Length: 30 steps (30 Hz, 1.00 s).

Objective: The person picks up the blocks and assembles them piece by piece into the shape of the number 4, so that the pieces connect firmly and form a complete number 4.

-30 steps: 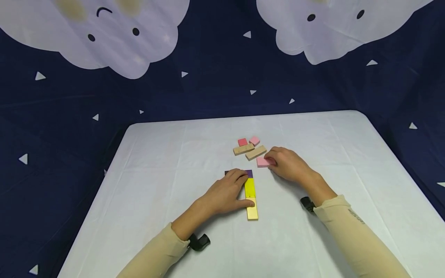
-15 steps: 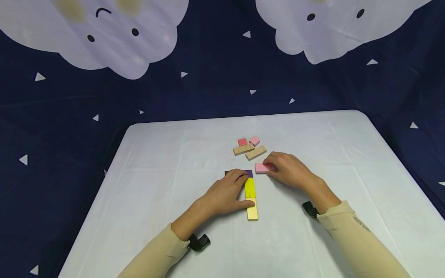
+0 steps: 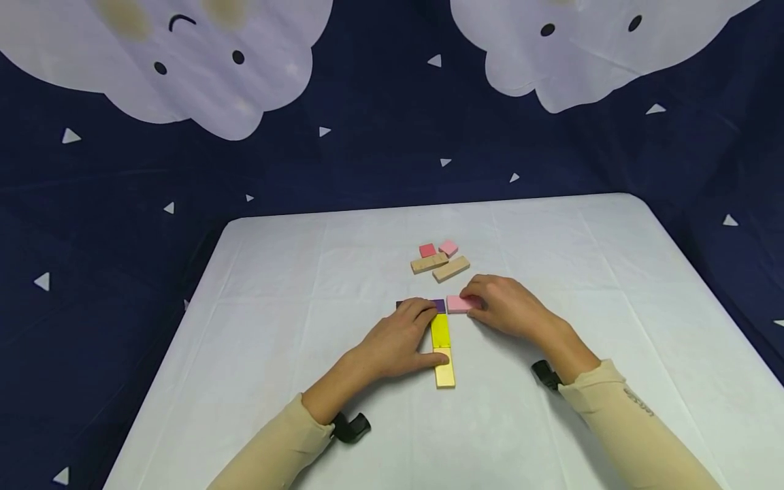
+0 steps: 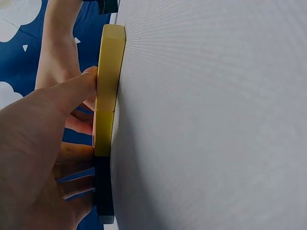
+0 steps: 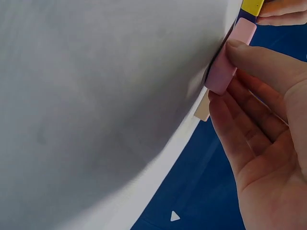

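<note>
My right hand [image 3: 510, 307] pinches a pink block [image 3: 454, 304] between thumb and fingers. The block lies just right of a purple block [image 3: 440, 306], with a narrow gap. My left hand [image 3: 392, 346] rests over the row, its thumb touching a pale yellow block [image 3: 445, 378] and its fingertips at the purple block. Between these two lies a bright yellow block [image 3: 440, 331], end to end with both. A dark block end [image 3: 399, 304] shows beyond the left fingers; the rest is hidden under them. In the right wrist view, thumb and fingertips touch the pink block [image 5: 223, 71].
Behind the row lie two plain wooden blocks [image 3: 451, 269], a small red block [image 3: 427, 250] and a small pink block [image 3: 449, 248]. A white cloth covers the table [image 3: 306, 272]. Dark blue fabric [image 3: 380, 163] with clouds and triangles hangs behind it.
My right hand has drawn the pink block toward me and slightly left, from near the wooden blocks to beside the purple block. My left hand has stayed in place.
</note>
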Tool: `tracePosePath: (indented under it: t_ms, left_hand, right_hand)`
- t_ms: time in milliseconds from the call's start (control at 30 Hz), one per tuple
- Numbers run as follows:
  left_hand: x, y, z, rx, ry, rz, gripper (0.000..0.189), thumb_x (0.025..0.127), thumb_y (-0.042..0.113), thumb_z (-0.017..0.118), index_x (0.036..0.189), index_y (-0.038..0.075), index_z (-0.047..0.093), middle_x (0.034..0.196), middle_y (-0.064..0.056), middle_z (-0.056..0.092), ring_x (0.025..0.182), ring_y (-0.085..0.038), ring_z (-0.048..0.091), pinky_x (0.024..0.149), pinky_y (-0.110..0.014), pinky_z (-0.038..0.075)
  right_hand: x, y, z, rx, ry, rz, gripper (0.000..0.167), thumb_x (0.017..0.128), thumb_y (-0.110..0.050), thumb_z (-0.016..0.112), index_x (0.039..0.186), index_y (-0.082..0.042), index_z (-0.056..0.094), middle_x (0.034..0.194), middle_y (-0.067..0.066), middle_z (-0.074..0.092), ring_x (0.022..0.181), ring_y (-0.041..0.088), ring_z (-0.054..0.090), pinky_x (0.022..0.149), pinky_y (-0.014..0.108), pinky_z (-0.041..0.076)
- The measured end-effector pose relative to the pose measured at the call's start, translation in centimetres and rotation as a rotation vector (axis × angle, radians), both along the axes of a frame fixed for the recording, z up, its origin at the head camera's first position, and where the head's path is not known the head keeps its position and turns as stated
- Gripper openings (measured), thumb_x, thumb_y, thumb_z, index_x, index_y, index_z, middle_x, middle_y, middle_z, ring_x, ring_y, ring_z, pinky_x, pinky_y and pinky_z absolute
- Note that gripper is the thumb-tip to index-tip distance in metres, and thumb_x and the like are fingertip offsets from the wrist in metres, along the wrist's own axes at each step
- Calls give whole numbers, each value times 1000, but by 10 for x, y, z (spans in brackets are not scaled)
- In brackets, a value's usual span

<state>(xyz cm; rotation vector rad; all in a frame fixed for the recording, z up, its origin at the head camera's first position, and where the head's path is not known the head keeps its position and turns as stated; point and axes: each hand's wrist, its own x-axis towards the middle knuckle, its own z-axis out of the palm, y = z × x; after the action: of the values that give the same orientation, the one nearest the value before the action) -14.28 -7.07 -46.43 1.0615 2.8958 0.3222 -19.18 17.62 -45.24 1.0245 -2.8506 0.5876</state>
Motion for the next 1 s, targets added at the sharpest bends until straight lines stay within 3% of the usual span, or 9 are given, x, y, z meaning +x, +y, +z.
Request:
tracePosePath:
  t_ms: [600, 767, 1000]
  left_hand:
    - [1, -1, -1, 4, -6, 3, 90, 80, 73, 54, 142, 9, 45, 142, -3, 39, 132, -16, 31, 95, -39, 46]
    - [1, -2, 0, 2, -1, 2, 90, 80, 73, 53, 142, 9, 45, 142, -3, 38, 132, -16, 31, 94, -39, 46]
    - [0, -2, 1, -4, 3, -9, 90, 81, 74, 51, 142, 8, 45, 142, -4, 38, 132, -17, 31, 95, -38, 45]
  right_hand:
    - [5, -8, 1, 34, -11, -16, 28, 77, -13, 81, 104, -10, 73, 96, -2, 64, 83, 14, 56, 78, 34, 49]
    - [4, -8, 2, 46, -7, -12, 27, 79, -20, 80, 103, -12, 72, 95, -3, 63, 80, 12, 53, 73, 32, 47]
    - [-3, -7, 8, 0, 16, -35, 25, 86, -26, 71, 104, -9, 72, 102, 0, 65, 98, 19, 60, 88, 42, 48]
